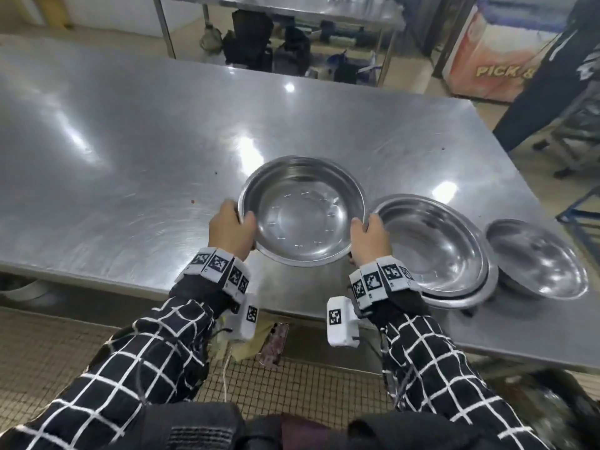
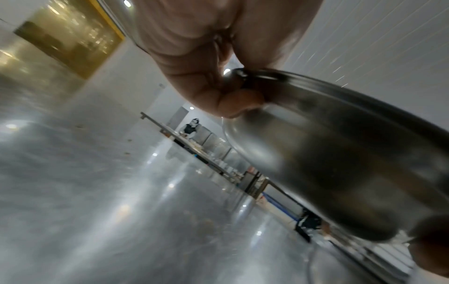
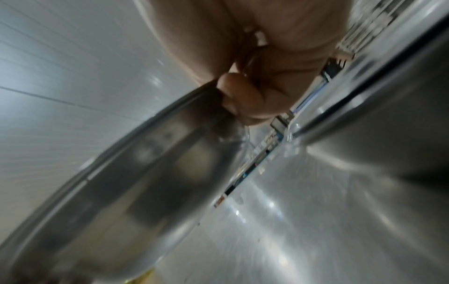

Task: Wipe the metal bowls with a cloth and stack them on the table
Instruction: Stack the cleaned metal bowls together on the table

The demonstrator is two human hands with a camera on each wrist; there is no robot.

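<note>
Steel bowl (image 1: 302,212) gripped by both hands; two stacked bowls (image 1: 435,248), one inverted (image 1: 535,258).

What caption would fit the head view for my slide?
Both hands, left and right, hold a bowl by its rim over a table, beside more bowls.

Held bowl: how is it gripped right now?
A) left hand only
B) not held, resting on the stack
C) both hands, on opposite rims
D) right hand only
C: the left hand and right hand each grip an opposite rim of the bowl, beside the stack of bowls.
</note>
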